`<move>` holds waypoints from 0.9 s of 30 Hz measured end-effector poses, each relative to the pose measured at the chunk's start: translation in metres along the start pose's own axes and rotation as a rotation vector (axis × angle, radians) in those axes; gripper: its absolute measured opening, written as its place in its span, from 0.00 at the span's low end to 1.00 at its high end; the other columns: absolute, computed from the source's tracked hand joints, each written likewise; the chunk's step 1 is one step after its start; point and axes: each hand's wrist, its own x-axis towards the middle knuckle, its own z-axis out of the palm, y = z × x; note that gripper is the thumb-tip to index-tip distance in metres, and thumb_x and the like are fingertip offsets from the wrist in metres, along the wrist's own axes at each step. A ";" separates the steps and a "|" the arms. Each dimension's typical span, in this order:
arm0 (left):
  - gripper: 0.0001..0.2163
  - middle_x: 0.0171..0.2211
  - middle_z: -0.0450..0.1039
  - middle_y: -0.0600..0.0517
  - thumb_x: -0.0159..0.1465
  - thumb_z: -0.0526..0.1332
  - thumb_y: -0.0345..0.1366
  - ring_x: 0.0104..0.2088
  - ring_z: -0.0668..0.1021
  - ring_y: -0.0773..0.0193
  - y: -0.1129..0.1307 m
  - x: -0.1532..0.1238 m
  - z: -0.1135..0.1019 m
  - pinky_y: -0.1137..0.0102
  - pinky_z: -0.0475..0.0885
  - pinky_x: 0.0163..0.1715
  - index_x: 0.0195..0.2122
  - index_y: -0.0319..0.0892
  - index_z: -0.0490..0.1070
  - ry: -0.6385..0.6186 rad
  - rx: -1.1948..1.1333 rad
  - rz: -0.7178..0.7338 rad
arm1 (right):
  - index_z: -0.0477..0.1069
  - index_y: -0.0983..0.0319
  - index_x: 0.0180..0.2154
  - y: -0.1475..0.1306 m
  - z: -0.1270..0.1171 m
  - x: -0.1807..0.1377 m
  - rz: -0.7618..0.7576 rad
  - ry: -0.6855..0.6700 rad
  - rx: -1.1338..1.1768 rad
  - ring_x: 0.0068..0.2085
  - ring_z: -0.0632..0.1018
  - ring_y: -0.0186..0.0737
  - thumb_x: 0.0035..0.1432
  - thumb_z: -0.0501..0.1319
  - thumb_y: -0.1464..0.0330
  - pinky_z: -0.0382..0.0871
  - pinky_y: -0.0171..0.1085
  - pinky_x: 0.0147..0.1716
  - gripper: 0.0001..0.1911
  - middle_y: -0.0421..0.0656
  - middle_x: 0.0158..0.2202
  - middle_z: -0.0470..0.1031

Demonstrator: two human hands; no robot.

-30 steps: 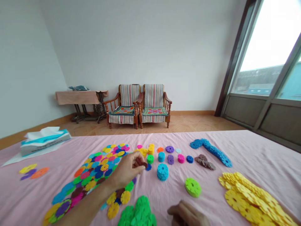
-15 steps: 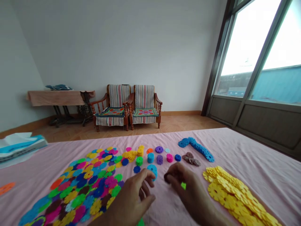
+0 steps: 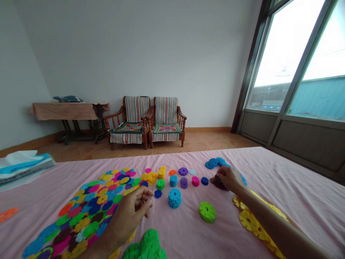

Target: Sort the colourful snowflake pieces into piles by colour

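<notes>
Head view. Right hand (image 3: 228,178): right of and beyond the blue stack (image 3: 174,198), fingers closed on the brown discs (image 3: 216,183), seemingly pinching one, though the contact is partly hidden. Left hand (image 3: 132,212): left of the stack, fingers curled in, nothing visible held. Risks: the right forearm lies over the yellow discs (image 3: 249,221) and could drag them; a loose pinch may scatter the brown pile.

Two armchairs (image 3: 129,120), one side table (image 3: 64,110) and one tissue box (image 3: 24,168) show. One left hand (image 3: 132,212) and one right hand (image 3: 228,177) are in view. Between them stand two light-blue stacks (image 3: 175,198), two green stacks (image 3: 207,211), one purple stack (image 3: 183,182), one pink stack (image 3: 195,181) and one brown pile (image 3: 217,185).
</notes>
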 end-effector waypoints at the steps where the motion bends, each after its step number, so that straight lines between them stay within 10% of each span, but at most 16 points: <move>1: 0.09 0.22 0.70 0.57 0.54 0.59 0.42 0.21 0.75 0.66 0.000 0.000 0.000 0.72 0.72 0.23 0.31 0.43 0.67 0.002 -0.002 -0.004 | 0.71 0.63 0.45 0.002 0.002 0.001 0.009 -0.003 -0.027 0.39 0.77 0.38 0.64 0.59 0.63 0.74 0.42 0.39 0.11 0.43 0.43 0.75; 11: 0.10 0.24 0.70 0.56 0.55 0.59 0.43 0.21 0.75 0.66 -0.012 0.005 -0.005 0.72 0.71 0.23 0.32 0.42 0.68 0.013 -0.002 0.010 | 0.68 0.60 0.51 0.006 0.006 0.025 -0.202 0.084 -0.186 0.49 0.74 0.44 0.65 0.58 0.64 0.70 0.49 0.48 0.14 0.46 0.53 0.70; 27: 0.09 0.24 0.70 0.57 0.57 0.59 0.43 0.23 0.77 0.65 -0.022 0.008 -0.015 0.71 0.71 0.25 0.32 0.43 0.68 0.018 0.058 0.000 | 0.68 0.62 0.51 0.020 0.010 0.072 -0.488 -0.157 -0.245 0.46 0.76 0.44 0.64 0.60 0.64 0.72 0.48 0.44 0.16 0.46 0.51 0.71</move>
